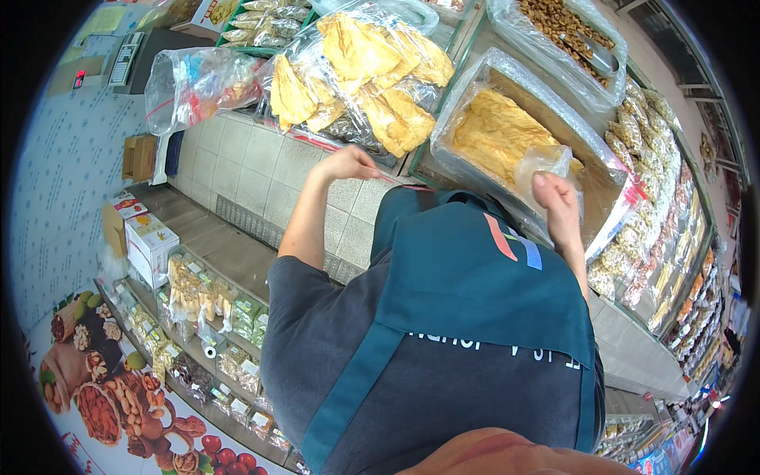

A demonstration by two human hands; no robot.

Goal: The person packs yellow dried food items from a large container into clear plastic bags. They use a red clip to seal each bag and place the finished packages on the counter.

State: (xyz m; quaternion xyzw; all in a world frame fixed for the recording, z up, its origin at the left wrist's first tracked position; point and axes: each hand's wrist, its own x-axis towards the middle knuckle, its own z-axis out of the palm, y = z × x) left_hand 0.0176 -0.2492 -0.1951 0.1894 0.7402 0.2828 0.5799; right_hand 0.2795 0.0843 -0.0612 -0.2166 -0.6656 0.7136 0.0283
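Note:
My left hand (351,163) pinches a thin red strip (389,179) in front of the counter edge; its far end runs down near my apron. My right hand (557,193) grips a crumpled clear plastic bag (543,166) over an open, plastic-lined box (594,196). Inside that box lies a stack of flat, yellow dried food sheets (499,133), partly covered by the bag. Left of the box, more yellow dried sheets (398,119) rest on clear plastic wrapping. Dark goods show beneath them, too covered to identify.
A plastic bag with red and blue contents (202,86) sits left on the counter, near a scale (126,59). Shelled walnuts (552,29) with a metal scoop (597,53) lie far right. Packed snacks (635,196) line the right side. Shelves of packaged goods (199,291) stand at left.

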